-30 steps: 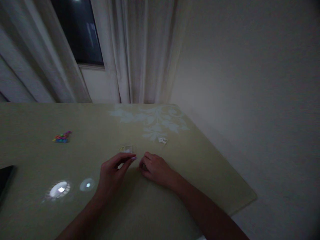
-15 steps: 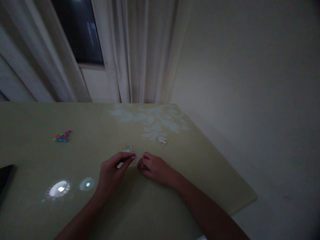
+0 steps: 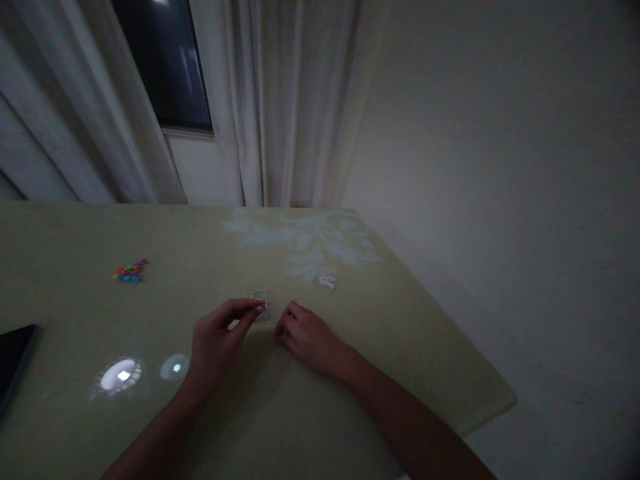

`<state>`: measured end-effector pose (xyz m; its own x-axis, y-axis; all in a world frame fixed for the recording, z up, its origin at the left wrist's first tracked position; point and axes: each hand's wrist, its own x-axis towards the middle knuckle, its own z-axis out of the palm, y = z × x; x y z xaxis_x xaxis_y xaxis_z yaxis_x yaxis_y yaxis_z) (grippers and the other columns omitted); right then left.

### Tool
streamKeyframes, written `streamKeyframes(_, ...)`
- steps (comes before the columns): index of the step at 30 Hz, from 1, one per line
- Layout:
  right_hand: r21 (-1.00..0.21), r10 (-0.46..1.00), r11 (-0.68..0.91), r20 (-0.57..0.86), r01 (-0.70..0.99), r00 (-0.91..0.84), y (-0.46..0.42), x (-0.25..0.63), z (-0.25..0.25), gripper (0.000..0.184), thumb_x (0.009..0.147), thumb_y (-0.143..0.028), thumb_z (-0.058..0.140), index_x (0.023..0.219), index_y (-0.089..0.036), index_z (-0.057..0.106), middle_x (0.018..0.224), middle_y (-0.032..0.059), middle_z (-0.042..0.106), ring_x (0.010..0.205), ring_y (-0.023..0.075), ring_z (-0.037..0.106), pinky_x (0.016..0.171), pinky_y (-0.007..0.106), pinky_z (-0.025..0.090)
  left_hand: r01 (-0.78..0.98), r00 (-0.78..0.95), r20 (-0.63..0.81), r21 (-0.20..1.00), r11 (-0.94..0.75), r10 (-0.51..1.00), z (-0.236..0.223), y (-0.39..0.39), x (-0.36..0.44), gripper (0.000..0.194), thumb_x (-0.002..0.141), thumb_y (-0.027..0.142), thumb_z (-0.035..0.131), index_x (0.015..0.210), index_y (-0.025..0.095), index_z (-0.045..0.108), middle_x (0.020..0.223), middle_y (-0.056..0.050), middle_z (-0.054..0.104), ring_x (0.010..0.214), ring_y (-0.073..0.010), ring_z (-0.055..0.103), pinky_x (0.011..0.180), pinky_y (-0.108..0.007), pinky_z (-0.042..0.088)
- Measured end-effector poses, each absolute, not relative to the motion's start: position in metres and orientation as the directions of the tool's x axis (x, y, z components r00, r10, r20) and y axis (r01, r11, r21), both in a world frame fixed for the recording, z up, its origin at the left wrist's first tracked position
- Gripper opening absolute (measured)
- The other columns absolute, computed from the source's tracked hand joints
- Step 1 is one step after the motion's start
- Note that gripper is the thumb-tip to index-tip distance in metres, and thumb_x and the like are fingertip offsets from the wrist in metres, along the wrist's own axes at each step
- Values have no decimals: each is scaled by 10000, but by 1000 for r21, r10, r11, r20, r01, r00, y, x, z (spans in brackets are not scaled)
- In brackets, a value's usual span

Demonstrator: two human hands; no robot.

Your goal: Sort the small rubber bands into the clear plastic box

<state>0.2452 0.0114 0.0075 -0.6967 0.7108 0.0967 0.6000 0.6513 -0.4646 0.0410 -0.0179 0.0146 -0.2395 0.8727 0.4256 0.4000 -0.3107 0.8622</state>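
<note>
Resting on the table (image 3: 350, 373), the left hand (image 3: 217, 340) is pinching a small clear packet (image 3: 257, 303) at its fingertips. The right hand (image 3: 305, 337) is lying curled just beside it; whether it is holding anything cannot be told.

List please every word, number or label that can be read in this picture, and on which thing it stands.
None can be read.
Small clear packet by the left hand: a yellowish mark, too small and dim to read.
Small white piece beyond the right hand: no text visible.
Table: a floral pattern only.

Green table (image 3: 350, 373) with colourful beads (image 3: 130, 271)
</note>
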Motion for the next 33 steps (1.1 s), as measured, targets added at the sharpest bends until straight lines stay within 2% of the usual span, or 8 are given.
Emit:
streamKeyframes(3,-442,704,659,80,608,-706,10,249,9,127,1048,-209,608,1058,-139,715,1106,107,618,1012,219,597,945,351,493,407,-213,435,853,-326,875,11,-19,39,184,859,446,800,914,275,840,915,-8,854,826,-206,811,779,-291,640)
streamKeyframes(8,-682,725,532,61,502,-686,20,269,21,78,1039,-156,598,1049,-152,675,1093,68,588,998,180,601,911,301,493,390,-182,431,857,-337,884,5,-19,35,148,886,411,782,938,287,842,927,1,851,839,-191,803,774,-271,626)
streamKeyframes(11,-739,672,505,12,446,-741,27,284,28,66,1018,-180,640,980,-169,692,1010,37,602,950,170,598,873,289,480,396,-188,409,864,-312,893,4,-19,36,153,877,414,792,925,275,837,912,-3,851,824,-194,803,763,-272,624)
streamKeyframes(14,-746,620,504,-39,436,-784,30,290,28,53,986,-206,688,977,-176,731,991,36,630,939,176,607,842,283,471,404,-186,417,858,-317,890,6,-18,37,173,865,426,798,918,265,835,901,-11,851,811,-202,804,756,-283,625)
streamKeyframes(21,-733,608,451,-164,508,-777,28,287,27,88,844,-203,830,916,-181,785,938,23,648,881,170,622,771,255,454,427,-178,437,841,-331,881,10,-19,39,150,871,406,781,912,271,832,883,-1,851,778,-185,800,727,-262,616)
streamKeyframes(26,-666,606,530,-136,526,-783,24,286,30,69,868,-199,777,933,-179,767,940,28,637,874,170,605,773,257,446,423,-155,452,834,-355,878,12,-19,40,120,873,372,772,907,272,830,886,3,849,783,-174,799,732,-244,614)
streamKeyframes(33,-659,620,558,-74,504,-781,26,286,29,79,898,-204,753,966,-173,774,985,33,626,905,158,615,821,247,452,429,-155,460,829,-360,874,16,-20,40,126,870,378,769,897,269,825,863,5,844,759,-169,789,718,-239,603)
